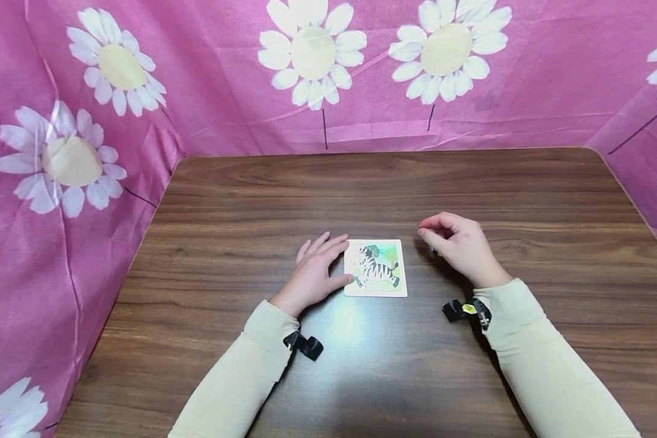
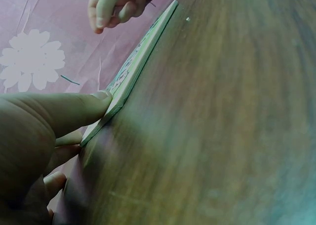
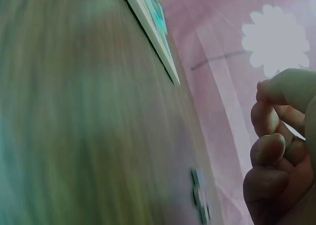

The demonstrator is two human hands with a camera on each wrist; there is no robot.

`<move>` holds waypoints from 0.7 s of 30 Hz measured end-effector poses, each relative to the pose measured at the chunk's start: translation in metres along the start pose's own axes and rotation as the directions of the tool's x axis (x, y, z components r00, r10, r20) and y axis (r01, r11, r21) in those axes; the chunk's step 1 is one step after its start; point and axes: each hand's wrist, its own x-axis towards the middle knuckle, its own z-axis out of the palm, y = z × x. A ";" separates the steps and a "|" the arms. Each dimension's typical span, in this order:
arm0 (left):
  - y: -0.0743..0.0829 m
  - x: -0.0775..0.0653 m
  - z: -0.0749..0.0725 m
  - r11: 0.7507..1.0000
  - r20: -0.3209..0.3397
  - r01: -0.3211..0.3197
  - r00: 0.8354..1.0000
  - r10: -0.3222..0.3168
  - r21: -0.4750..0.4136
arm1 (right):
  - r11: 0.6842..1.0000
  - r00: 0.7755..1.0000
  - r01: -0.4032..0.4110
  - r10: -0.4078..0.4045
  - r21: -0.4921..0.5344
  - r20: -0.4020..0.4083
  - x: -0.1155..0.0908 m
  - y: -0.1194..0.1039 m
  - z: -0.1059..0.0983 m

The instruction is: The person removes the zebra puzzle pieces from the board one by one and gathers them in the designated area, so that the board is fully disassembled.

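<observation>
A square zebra picture puzzle (image 1: 376, 267) with a pale border lies flat on the wooden table. My left hand (image 1: 319, 267) rests at its left side, fingers extended, with the thumb on the near left corner and the index finger by the far one. To the right of the puzzle, my right hand (image 1: 460, 246) is above the table, fingers curled and thumb tip close to the index finger. Nothing shows between those fingers in the right wrist view. Below that hand lies a small flat piece (image 3: 199, 198), mostly hidden by the hand in the head view.
The brown wood-grain table (image 1: 361, 188) has rounded far corners. A pink cloth (image 1: 213, 79) with large white daisies hangs behind it and at both sides. Each wrist wears a small black camera (image 1: 309, 348).
</observation>
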 end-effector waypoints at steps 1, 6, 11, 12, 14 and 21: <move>0.000 0.000 0.000 1.000 -0.001 -0.001 1.000 0.001 -0.002 | 1.000 1.000 0.010 -0.009 -0.006 0.014 0.000 -0.002 0.003; 0.001 0.000 -0.001 1.000 0.000 -0.001 1.000 0.001 -0.008 | 0.998 0.995 0.062 -0.061 -0.017 0.079 0.002 -0.011 0.014; 0.001 0.000 -0.001 1.000 0.002 0.003 1.000 -0.003 -0.016 | 0.996 0.988 0.087 -0.086 -0.008 0.126 0.004 -0.015 0.022; 0.000 0.000 -0.001 1.000 0.003 0.004 1.000 -0.004 -0.018 | 0.996 0.987 0.091 -0.089 -0.008 0.136 0.004 -0.016 0.024; 0.000 0.000 -0.001 1.000 0.003 0.004 1.000 -0.004 -0.017 | 0.995 0.982 0.094 -0.091 -0.015 0.165 0.005 -0.018 0.027; 0.000 0.001 -0.001 1.000 0.017 0.019 1.000 -0.018 -0.009 | 0.994 0.940 0.075 -0.045 -0.076 0.339 0.010 -0.030 0.037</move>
